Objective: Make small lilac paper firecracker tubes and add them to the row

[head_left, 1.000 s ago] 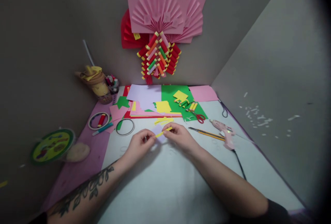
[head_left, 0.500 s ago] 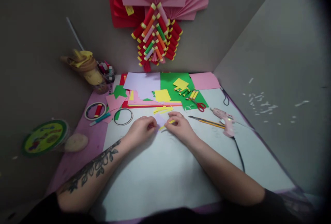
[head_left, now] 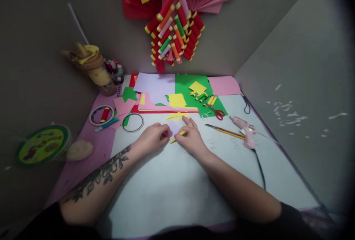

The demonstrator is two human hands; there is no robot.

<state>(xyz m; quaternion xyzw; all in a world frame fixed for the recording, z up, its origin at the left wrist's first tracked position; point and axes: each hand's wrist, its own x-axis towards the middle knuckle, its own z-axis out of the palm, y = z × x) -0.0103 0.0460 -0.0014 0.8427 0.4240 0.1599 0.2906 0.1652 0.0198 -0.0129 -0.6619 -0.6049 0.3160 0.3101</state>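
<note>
My right hand (head_left: pixel 192 141) pinches a narrow yellow paper strip (head_left: pixel 173 140) between thumb and index finger, its other fingers stretched forward. The strip slants across the near part of a small lavender paper piece (head_left: pixel 173 125) lying on the white work surface. Left of that piece, my left hand (head_left: pixel 155 137) is closed, with thumb and fingertips drawn together at the paper's edge. Whatever it may grip is hidden by the fingers. Just beyond both hands lie several loose yellow strips (head_left: pixel 177 115).
Right of the hands lie a craft knife (head_left: pixel 226 131), a pink glue gun (head_left: pixel 247 133) with its cord, and red-handled scissors (head_left: pixel 219 114). Tape rolls (head_left: pixel 133 122) and a teal marker (head_left: pixel 107 125) are at left. Coloured paper sheets (head_left: pixel 155 83) and small rolled tubes (head_left: pixel 212 101) lie behind.
The view has tilted slightly down and left. My right hand's outer fingers have lifted and straightened, and the yellow strip has turned a little. The left hand stays closed in nearly the same place.
</note>
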